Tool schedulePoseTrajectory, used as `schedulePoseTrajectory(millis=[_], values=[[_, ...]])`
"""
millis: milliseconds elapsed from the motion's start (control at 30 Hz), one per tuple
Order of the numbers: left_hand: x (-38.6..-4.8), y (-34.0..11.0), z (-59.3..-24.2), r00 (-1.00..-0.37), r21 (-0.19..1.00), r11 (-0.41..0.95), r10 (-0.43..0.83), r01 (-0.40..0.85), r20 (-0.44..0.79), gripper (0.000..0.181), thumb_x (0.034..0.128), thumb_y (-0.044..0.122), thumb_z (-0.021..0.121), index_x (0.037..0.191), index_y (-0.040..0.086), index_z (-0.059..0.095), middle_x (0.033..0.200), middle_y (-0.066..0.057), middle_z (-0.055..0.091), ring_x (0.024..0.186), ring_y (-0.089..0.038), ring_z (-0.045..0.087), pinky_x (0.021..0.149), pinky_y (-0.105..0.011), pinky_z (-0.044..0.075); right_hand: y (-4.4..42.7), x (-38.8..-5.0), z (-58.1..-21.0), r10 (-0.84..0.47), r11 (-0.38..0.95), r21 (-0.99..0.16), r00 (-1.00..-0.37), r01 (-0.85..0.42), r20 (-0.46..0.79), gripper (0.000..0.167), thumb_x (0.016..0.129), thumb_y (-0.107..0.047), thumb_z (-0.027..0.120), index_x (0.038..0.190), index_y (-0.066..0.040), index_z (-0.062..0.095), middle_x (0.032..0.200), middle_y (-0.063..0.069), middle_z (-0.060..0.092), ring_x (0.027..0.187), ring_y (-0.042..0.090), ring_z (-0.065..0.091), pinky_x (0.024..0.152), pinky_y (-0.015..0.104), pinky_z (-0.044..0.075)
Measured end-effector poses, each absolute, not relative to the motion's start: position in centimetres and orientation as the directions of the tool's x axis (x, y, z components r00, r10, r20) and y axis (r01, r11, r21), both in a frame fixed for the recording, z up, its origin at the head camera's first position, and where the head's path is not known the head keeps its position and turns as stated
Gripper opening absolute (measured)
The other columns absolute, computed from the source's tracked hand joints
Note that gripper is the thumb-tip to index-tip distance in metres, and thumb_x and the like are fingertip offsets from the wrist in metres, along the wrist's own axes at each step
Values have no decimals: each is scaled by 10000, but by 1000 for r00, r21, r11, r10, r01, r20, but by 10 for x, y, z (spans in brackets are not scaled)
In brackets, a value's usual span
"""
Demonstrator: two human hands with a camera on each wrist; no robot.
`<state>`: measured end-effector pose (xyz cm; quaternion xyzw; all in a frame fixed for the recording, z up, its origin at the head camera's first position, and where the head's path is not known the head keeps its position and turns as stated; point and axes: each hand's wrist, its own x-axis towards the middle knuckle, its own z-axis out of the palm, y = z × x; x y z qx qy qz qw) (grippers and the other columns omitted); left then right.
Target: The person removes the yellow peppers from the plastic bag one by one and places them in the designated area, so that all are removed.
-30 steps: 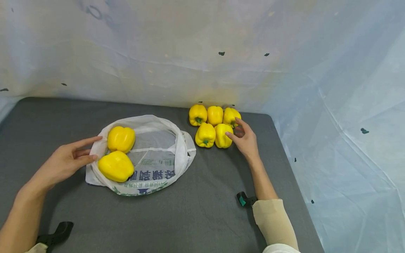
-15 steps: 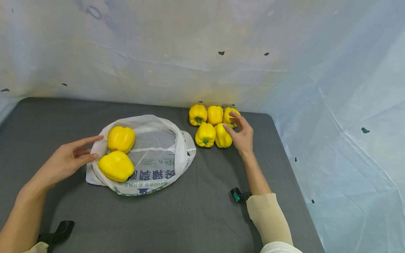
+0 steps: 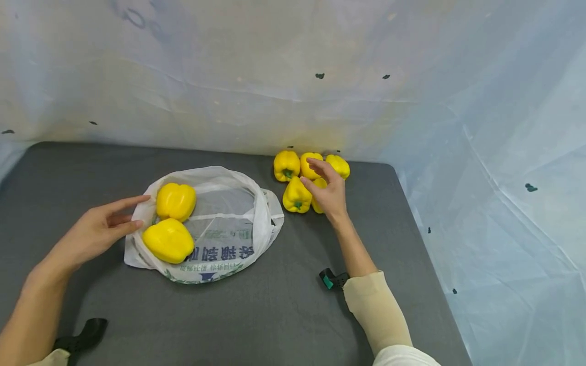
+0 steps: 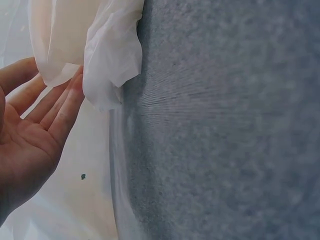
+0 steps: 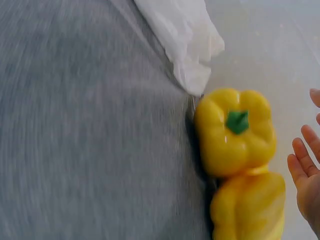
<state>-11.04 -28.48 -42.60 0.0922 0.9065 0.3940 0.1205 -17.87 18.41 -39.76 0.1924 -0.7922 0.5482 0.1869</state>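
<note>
A white plastic bag [image 3: 263,223] with printed lettering lies with its mouth spread wide. Two yellow bell peppers [image 3: 176,202] rest inside it, on its left side. My left hand [image 3: 98,231] touches the bag's left rim with fingers extended; in the left wrist view the fingertips meet the hanging plastic [image 4: 112,55]. My right hand [image 3: 330,195] hovers over the group of yellow bell peppers [image 3: 297,195] at the back right, fingers apart and holding nothing. It hides part of the peppers behind it. A pepper with a green stem [image 5: 232,135] shows in the right wrist view.
The dark grey table [image 3: 256,325] bears everything. Pale plastic sheeting [image 3: 220,76] hangs behind its back edge, and more sheeting [image 3: 513,178] lies along the right. Black wrist mounts [image 3: 87,335] are worn on both forearms.
My right hand has moved left across the peppers, from the rightmost ones toward the middle of the group, with nothing in it. My left hand and the bag stay nearly still.
</note>
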Motion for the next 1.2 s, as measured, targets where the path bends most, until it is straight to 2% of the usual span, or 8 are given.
schedulePoseTrajectory(millis=[133,333,433,533,733,800,967,1200], values=[[-111,-284,-424,-950,739,668,277,85,-142,620,987,305,637,1525,110,399,1483,-325,384,1162,-531,527,818,-607,512,170,-175,-396,-142,289,-793,-843,-537,519,421,844,71,734,1243,117,607,1239,271,616,1123,440,574,997,570,432],[-112,-283,-422,-950,738,667,287,106,-123,589,998,293,618,1518,109,411,1477,-317,400,1143,-514,545,806,-591,521,152,-172,-390,-216,269,-778,-823,-568,526,436,830,69,748,1238,122,604,1228,244,628,1103,337,610,991,526,458],[-113,-285,-421,-952,732,673,281,106,-121,579,1003,285,610,1520,117,410,1476,-311,404,1132,-487,546,771,-399,563,142,-171,-386,-255,262,-777,-817,-573,517,447,831,55,755,1249,107,605,1233,235,626,1109,316,610,1003,487,461],[-112,-286,-420,-954,727,679,275,102,-123,567,1008,276,604,1519,119,415,1474,-305,411,1125,-458,545,726,-224,498,133,-168,-382,-301,249,-774,-806,-582,509,457,828,57,758,1256,102,603,1234,237,623,1114,325,607,1001,477,466],[-110,-284,-422,-953,731,676,274,96,-128,553,1012,258,596,1517,119,418,1463,-298,428,1119,-425,551,733,-240,504,116,-161,-378,-387,228,-774,-784,-591,485,468,830,74,742,1270,103,585,1248,239,610,1124,311,608,981,496,475],[-110,-284,-423,-953,734,672,275,97,-125,550,1010,246,600,1515,121,421,1462,-295,432,1116,-418,555,692,-156,459,110,-160,-378,-407,219,-783,-784,-582,468,471,837,70,737,1279,104,578,1261,242,602,1127,309,605,983,496,473],[-111,-284,-423,-953,732,673,277,103,-121,554,1011,228,600,1521,124,411,1451,-309,433,1100,-432,563,689,-195,481,95,-162,-386,-441,190,-799,-777,-571,450,496,845,38,749,1303,94,568,1286,238,591,1129,352,595,986,503,472],[-110,-286,-424,-953,730,673,284,121,-104,556,1007,204,605,1523,132,409,1421,-314,460,1086,-422,573,677,-171,471,76,-171,-411,-468,216,-813,-788,-541,400,541,867,-80,773,1366,-35,570,1334,128,596,1162,279,595,1001,381,478]])
